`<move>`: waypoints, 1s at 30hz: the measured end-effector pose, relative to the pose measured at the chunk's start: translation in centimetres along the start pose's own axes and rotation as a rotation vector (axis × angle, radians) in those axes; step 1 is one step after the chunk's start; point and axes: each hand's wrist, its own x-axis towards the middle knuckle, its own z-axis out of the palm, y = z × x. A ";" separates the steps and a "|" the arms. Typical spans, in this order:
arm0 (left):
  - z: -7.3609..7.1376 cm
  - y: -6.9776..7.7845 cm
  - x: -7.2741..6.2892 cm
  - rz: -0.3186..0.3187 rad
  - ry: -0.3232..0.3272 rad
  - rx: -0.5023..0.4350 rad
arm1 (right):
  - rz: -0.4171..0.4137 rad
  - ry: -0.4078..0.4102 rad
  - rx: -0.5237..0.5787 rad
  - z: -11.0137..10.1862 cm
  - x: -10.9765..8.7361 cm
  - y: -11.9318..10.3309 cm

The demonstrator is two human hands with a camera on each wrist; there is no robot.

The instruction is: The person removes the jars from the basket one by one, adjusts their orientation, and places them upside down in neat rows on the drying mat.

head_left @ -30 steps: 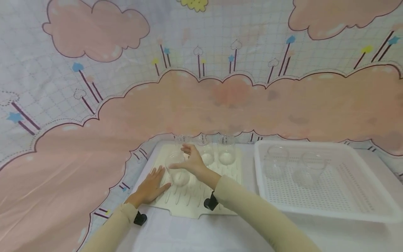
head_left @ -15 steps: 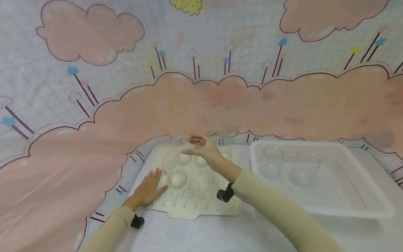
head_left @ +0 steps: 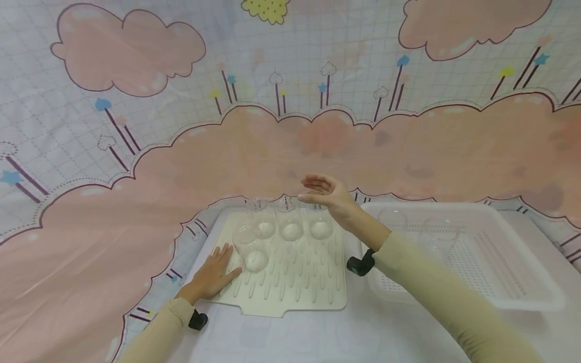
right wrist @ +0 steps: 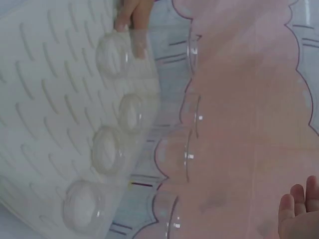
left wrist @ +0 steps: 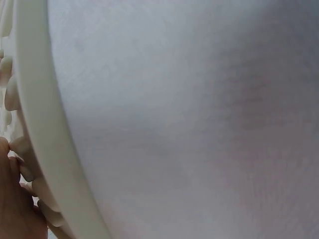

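My left hand [head_left: 211, 275] rests with spread fingers on the left side of a cream ridged drying tray [head_left: 308, 290]. A clear cup [head_left: 250, 247] stands on the tray just right of that hand. Behind it, a row of three clear cups [head_left: 290, 224] stands along the tray's back. My right hand [head_left: 335, 200] hovers over the back right of the tray, fingers loosely bent and holding nothing. It partly hides the top of the rightmost back cup [head_left: 321, 228]. In the right wrist view, its fingertips [right wrist: 298, 201] are apart from the cups.
A white perforated plastic basket [head_left: 535, 282] stands to the right, holding two clear cups [head_left: 441, 229] that my right sleeve partly covers. White cloth [head_left: 313, 338] lies under everything. A patterned pink and white curtain [head_left: 254, 156] hangs close behind the tray.
My right hand has let go of the front left cup and moved up and right, away from it. That cup stays on the tray. My left hand keeps its place.
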 end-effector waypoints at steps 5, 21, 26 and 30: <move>0.1 -0.1 -0.1 0.007 0.003 -0.005 | -0.019 0.033 -0.025 -2.5 -0.4 -1.2; -0.5 0.7 -0.5 0.011 0.006 -0.013 | -0.009 0.101 -0.120 -11.2 -4.1 -4.8; -0.7 0.6 -0.6 0.000 -0.009 0.001 | -0.041 0.129 -0.117 -13.7 -5.7 -5.5; -0.5 0.6 -0.5 -0.001 -0.017 0.007 | -0.030 0.170 -0.179 -15.8 -7.0 -6.1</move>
